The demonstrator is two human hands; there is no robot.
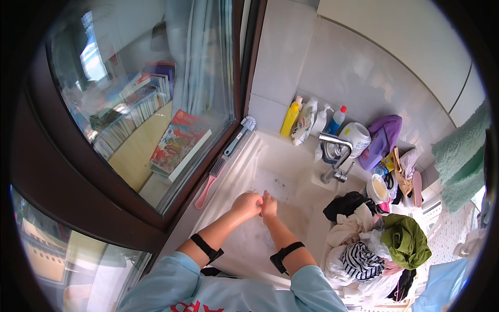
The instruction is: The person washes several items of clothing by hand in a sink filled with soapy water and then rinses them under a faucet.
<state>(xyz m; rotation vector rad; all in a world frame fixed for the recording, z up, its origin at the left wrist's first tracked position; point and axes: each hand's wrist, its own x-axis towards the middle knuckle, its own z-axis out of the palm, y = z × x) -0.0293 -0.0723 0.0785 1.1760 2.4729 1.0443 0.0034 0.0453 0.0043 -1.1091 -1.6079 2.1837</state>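
Note:
My left hand (248,203) and my right hand (269,204) meet over a white sink basin (314,222) that holds soapy water. The fingers of both are curled in against each other, and whether something small lies between them is hidden. Foam floats around and below the hands. A chrome faucet (336,156) stands at the basin's back right, beyond my hands. Black straps are round both forearms. To the right of the basin lies a heap of clothes, with a black-and-white striped cloth (360,262) and a green garment (405,241) on it.
A pink brush (210,185) and a grey-blue round-headed brush (237,136) lie on the left ledge beside the window. Several bottles, including a yellow one (290,119), line the back wall. A white tub with a bar of soap (378,188) stands right of the faucet; a green towel (460,156) hangs far right.

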